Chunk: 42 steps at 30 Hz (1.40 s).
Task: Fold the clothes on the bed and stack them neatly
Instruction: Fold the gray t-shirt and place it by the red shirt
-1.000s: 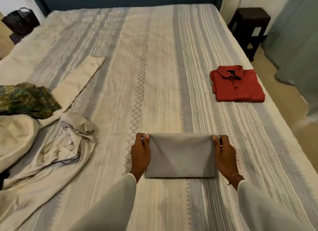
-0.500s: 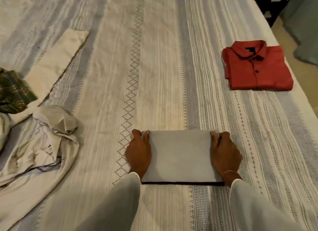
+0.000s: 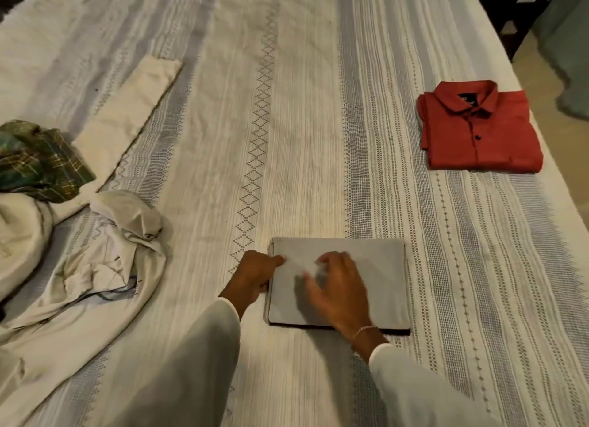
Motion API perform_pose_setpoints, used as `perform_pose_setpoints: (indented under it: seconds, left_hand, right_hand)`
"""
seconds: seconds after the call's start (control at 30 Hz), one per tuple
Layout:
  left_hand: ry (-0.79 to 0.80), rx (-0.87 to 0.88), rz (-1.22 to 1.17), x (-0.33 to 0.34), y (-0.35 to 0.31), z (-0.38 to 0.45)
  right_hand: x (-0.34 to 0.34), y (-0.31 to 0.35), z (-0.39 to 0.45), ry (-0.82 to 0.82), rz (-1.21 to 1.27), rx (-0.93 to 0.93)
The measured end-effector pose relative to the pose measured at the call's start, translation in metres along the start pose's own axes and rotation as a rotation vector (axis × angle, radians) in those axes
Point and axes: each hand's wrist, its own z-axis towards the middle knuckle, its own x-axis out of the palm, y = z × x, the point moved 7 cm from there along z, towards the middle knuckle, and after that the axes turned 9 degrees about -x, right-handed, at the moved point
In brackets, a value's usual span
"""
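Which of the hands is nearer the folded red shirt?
Right. The right hand lies on the grey folded cloth, closer to the red shirt; the left hand holds the cloth's far-side edge.

A folded garment (image 3: pixel 366 267) lay on the bed (image 3: pixel 302 124) nearest the person, both hands at its left half. The folded shirt (image 3: pixel 478 133) sat farther off to its right. Unfolded clothes (image 3: pixel 79 251) lay heaped at the left.

The person wore a loose, long-sleeved garment of pale off-white cloth. Its left sleeve (image 3: pixel 178 372) and right sleeve (image 3: pixel 424 391) were wide and plain, each ending at the wrist. A thin, pale beaded bracelet (image 3: pixel 363 330) circled the wrist of the right hand (image 3: pixel 338 291).
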Motion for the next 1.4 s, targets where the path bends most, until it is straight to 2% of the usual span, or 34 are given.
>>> perform_pose_setpoints:
  seconds: [0.03, 0.1, 0.17, 0.27, 0.37, 0.53, 0.67, 0.83, 0.97, 1.07, 1.13, 1.23, 1.33, 1.4]
  left_hand:
    - [0.033, 0.014, -0.005, 0.0, -0.001, -0.004]
    - [0.101, 0.085, 0.004, 0.004, -0.006, -0.013]
    - [0.139, 0.19, 0.053, 0.007, -0.015, -0.025]
    - [0.174, 0.346, 0.165, 0.013, -0.029, -0.041]
    - [0.273, 0.41, 0.223, 0.021, -0.039, -0.053]
    - [0.251, 0.271, -0.057, 0.008, -0.029, -0.04]
    - [0.263, 0.127, -0.055, 0.015, 0.004, -0.027]
    - [0.361, 0.086, -0.178, 0.036, 0.012, -0.03]
    - [0.533, 0.053, -0.354, 0.05, 0.012, -0.03]
    - [0.495, 0.036, -0.316, 0.052, 0.019, -0.023]
    - [0.34, 0.041, -0.195, 0.052, 0.027, -0.014]
    - [0.175, 0.171, 0.03, 0.064, 0.027, -0.015]
    - [0.115, 0.287, 0.102, 0.074, 0.024, -0.026]
    - [0.085, 0.307, 0.17, 0.08, 0.026, -0.023]
  right_hand:
    - [0.017, 0.009, -0.002, 0.113, 0.044, 0.06]
    - [0.037, 0.027, -0.002, 0.228, 0.053, 0.127]
    - [0.041, 0.041, 0.001, 0.209, 0.04, 0.189]
    - [0.026, 0.046, 0.005, 0.088, -0.051, 0.27]
    - [0.005, 0.044, 0.006, 0.025, -0.055, 0.261]
    - [-0.038, 0.045, 0.008, -0.048, 0.159, 0.243]
    - [-0.082, 0.066, 0.001, -0.09, 0.483, 0.268]
    - [-0.121, 0.064, -0.008, -0.016, 1.017, 0.481]
    - [-0.145, 0.035, -0.021, 0.067, 1.202, 0.56]
    - [-0.15, -0.027, -0.031, 0.078, 1.16, 0.638]
    - [-0.144, -0.076, -0.037, 0.062, 1.069, 0.709]
    - [-0.127, -0.142, -0.05, -0.002, 0.888, 0.773]
    - [-0.115, -0.176, -0.061, -0.092, 0.672, 0.755]
    - [-0.114, -0.176, -0.065, -0.146, 0.484, 0.671]
